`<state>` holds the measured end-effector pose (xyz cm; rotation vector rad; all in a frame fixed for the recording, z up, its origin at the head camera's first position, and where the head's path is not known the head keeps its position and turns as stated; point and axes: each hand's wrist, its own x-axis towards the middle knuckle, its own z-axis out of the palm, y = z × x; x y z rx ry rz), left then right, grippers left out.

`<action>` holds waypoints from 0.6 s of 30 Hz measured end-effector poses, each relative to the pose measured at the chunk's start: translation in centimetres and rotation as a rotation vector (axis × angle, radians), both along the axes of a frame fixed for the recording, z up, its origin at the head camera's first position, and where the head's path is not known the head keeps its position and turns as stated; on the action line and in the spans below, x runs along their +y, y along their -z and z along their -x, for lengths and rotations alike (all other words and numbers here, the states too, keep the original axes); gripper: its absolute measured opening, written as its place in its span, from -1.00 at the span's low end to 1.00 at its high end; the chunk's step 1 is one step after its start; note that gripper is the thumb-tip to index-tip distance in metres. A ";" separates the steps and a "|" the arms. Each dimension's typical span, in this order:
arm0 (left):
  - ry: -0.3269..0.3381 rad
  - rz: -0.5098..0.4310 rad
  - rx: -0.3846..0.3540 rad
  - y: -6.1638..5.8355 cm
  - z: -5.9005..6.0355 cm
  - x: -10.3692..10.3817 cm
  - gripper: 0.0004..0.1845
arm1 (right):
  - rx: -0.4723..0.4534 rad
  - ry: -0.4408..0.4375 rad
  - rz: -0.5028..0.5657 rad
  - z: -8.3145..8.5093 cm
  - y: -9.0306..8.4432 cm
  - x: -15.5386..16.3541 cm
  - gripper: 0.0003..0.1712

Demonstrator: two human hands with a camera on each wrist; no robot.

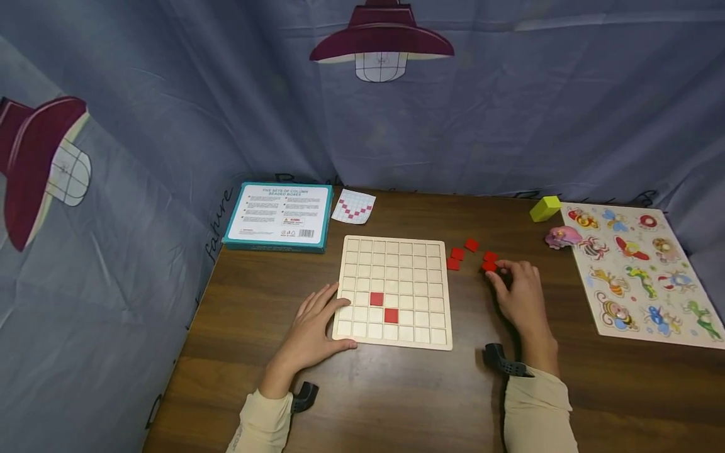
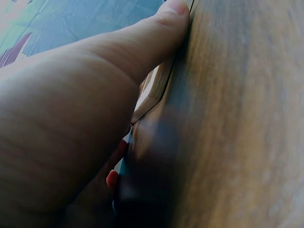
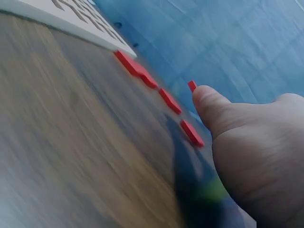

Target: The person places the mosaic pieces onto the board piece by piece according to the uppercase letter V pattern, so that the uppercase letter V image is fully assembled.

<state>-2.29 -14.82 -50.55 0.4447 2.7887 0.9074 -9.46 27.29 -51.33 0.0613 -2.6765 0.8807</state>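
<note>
A pale wooden grid board (image 1: 411,284) lies flat on the table, two red square tiles (image 1: 376,299) set in its cells. At the board's near left corner rests my left hand (image 1: 310,330), fingers spread along the left edge and thumb straight against the near edge. To the right of the board, my right hand (image 1: 518,299) pinches a red tile (image 3: 192,86) between thumb and forefinger, raised above the table in the right wrist view. Several more red tiles (image 1: 471,245) lie on the table between the board and that hand.
Behind the board lie a small pattern card (image 1: 354,206) and a teal-edged box (image 1: 279,217). An insect puzzle board (image 1: 640,270) is at the right, with a pink toy figure (image 1: 563,237) and a yellow-green block (image 1: 545,209) beside it. Curtains (image 1: 487,126) hang behind the table.
</note>
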 end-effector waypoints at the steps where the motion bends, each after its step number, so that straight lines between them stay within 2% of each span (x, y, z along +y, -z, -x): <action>1: 0.000 0.000 0.000 0.0 0.0 0.0 -0.14 | 0.008 -0.006 0.001 0.0 0.0 -0.3 -0.66; 5: -0.001 0.002 0.000 0.1 0.1 0.0 -0.14 | 0.024 -0.042 0.011 0.3 -0.2 -1.7 -0.66; 18: -0.011 -0.005 0.000 0.4 0.1 0.1 -0.13 | -0.022 -0.177 0.008 0.5 -0.4 -7.0 -0.62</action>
